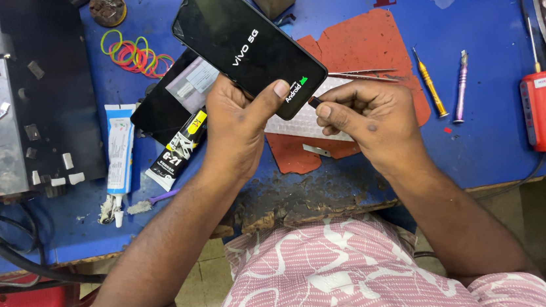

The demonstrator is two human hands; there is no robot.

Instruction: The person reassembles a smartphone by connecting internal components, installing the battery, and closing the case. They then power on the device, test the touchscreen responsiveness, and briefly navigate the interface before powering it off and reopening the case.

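At the centre of the frame our left hand [234, 127] is closed around the lower end of a black smartphone [247, 44], thumb pressed on its lit screen, the phone slanting toward the upper left. Our right hand [368, 115] pinches a small dark connector [314, 102] at the phone's bottom edge. Tweezers [361, 75] lie just above that hand on a red mat [359, 44], and coloured rubber bands [136, 53] sit at upper left.
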